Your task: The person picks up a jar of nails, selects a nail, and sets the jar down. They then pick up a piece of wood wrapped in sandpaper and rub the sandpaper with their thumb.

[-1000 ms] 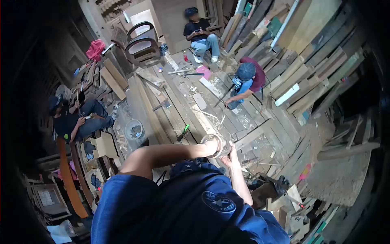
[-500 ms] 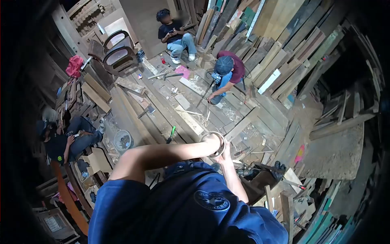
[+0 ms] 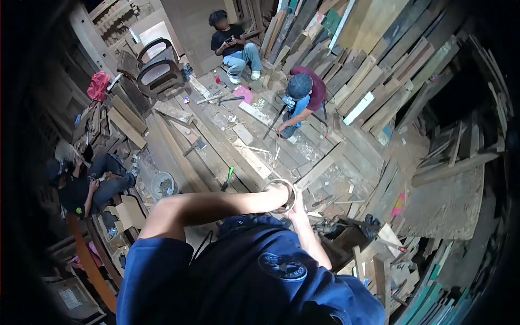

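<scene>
A round, ring-like wooden piece (image 3: 293, 191) is held up in front of my chest. My left hand (image 3: 278, 195) reaches into its opening, and the fingers are hidden inside it. Against the outer right side of the ring rests my right hand (image 3: 297, 207), closed around its edge. Beyond the ring, a green-handled tool (image 3: 231, 173) lies on the planks, and a small red-handled tool (image 3: 323, 201) lies to the right.
One person (image 3: 299, 95) crouches ahead over the boards, another (image 3: 235, 46) sits behind, and a third (image 3: 95, 184) sits at the left. A bucket (image 3: 163, 185), a chair (image 3: 158, 73) and leaning planks (image 3: 363, 81) stand around. An axe-like tool (image 3: 196, 146) lies on boards.
The ring and both my hands have shifted slightly left and down. My left elbow has also moved a little left.
</scene>
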Motion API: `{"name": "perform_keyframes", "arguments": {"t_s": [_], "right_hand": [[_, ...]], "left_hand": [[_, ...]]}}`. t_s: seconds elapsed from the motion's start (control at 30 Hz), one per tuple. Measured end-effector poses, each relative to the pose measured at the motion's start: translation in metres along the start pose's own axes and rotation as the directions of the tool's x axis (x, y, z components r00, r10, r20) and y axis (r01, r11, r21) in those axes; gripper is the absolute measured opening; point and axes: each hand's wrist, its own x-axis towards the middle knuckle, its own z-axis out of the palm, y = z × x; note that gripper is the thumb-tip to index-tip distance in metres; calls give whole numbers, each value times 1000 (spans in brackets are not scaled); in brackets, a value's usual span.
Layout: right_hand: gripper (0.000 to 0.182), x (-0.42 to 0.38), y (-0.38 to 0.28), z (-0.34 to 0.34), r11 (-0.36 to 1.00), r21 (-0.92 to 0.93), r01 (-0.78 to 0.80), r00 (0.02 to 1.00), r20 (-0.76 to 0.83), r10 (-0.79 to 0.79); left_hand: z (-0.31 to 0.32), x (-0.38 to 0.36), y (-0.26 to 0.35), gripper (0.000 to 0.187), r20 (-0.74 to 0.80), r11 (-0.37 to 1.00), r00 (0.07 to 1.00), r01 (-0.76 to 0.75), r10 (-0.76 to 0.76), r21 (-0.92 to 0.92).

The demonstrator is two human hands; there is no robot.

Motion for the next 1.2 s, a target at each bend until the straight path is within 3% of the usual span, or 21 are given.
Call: {"name": "perform_keyframes", "arguments": {"t_s": [0.13, 0.17, 0.2, 0.23, 0.3, 0.37, 0.47, 0.5, 0.53, 0.57, 0.63, 0.67, 0.8, 0.87, 0.9, 0.93, 0.97, 1.07, 1.2], "right_hand": [[62, -2, -4, 12, 998, 60, 26, 998, 47, -29], [59, 11, 0, 2, 993, 54, 108, 994, 14, -109], [57, 5, -3, 7, 996, 71, 58, 996, 61, -63], [54, -3, -7, 17, 996, 84, 7, 994, 107, -16], [53, 9, -6, 4, 988, 155, 5, 971, 237, -42], [52, -7, -11, 29, 992, 125, 33, 985, 163, -53], [51, 3, -9, 9, 973, 225, -47, 942, 335, -32], [51, -17, -14, 37, 974, 225, -5, 980, 195, -40], [50, -18, -14, 39, 978, 203, 54, 975, 200, -96], [48, -19, -15, 39, 976, 183, 115, 967, 205, -152], [46, -21, -18, 40, 961, 272, 50, 953, 275, -127], [45, -23, -18, 40, 949, 314, 15, 943, 310, -118], [44, -38, -19, 68, 931, 329, 154, 960, 175, -221], [45, -44, -19, 81, 920, 320, 227, 955, 110, -274], [48, -45, -20, 75, 929, 323, 181, 949, 191, -251], [50, -45, -21, 70, 938, 319, 134, 936, 271, -226], [53, -46, -21, 64, 947, 308, 89, 916, 349, -199], [57, -51, -20, 78, 932, 294, 210, 938, 209, -277], [55, -59, -21, 87, 915, 287, 284, 903, 240, -355]], "left_hand": [[-18, -33, 8, 24, -22, 988, 1000, 19, -16, 153], [-27, -43, 10, 23, -46, 975, 998, -39, 50, 220], [-48, -65, 15, 21, -113, 925, 962, -203, 250, 320], [-48, -61, 16, 21, -16, 923, 984, -160, 177, 351], [-49, -80, 10, 16, -205, 863, 906, -254, 370, 436], [-58, -91, 12, 16, -276, 894, 867, -333, 416, 300], [-79, -108, 13, 18, -364, 871, 796, -478, 484, 112], [-87, -115, 16, 19, -390, 847, 770, -530, 505, 51], [-99, -125, 22, 20, -432, 835, 788, -536, 439, -128], [-97, -120, 17, 19, -449, 802, 753, -585, 481, -122], [-99, -110, 5, 17, -479, 728, 679, -676, 557, -112], [-105, -108, -1, 15, -395, 757, 717, -649, 574, -77], [-120, -104, -9, 13, -457, 596, 567, -797, 685, -97], [-137, -101, -10, 16, -285, 594, 705, -705, 650, -388], [-147, -105, -9, 19, -183, 588, 752, -622, 634, -518], [-161, -116, -1, 23, 30, 494, 858, -267, 513, -827], [-168, -119, 2, 23, 25, 489, 855, -272, 517, -829], [-177, -118, 3, 27, 20, 477, 829, -301, 559, -826], [-189, -122, 9, 28, 86, 458, 836, -209, 543, -864]]}}
